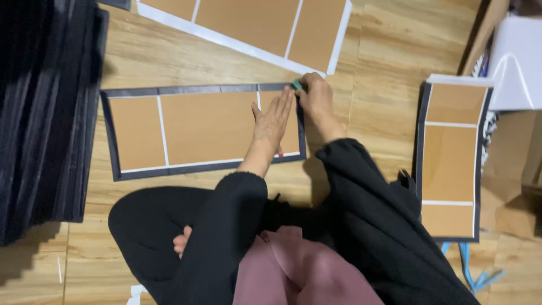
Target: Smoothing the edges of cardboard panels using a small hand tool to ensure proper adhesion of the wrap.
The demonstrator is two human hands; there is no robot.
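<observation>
Cardboard panel (197,127) with dark border, flat on wooden floor (384,85) before the seated person's knees. Left hand (274,121): flat, fingers together, pressing the panel's right section. Right hand (316,99): closed on a small green tool (296,85) at the panel's upper right corner. Border looks folded along top, left and bottom; right edge seemingly in hand. Right: similar bordered panel (451,158), apparently finished. Left: stack of dark sheets (45,113). Farther: white-edged panel (254,22), unbordered.

I see brown board panel (186,129) | dark-edged, white seams, three sections | flat on wood floor | small green tool (296,85) at top-right corner
</observation>
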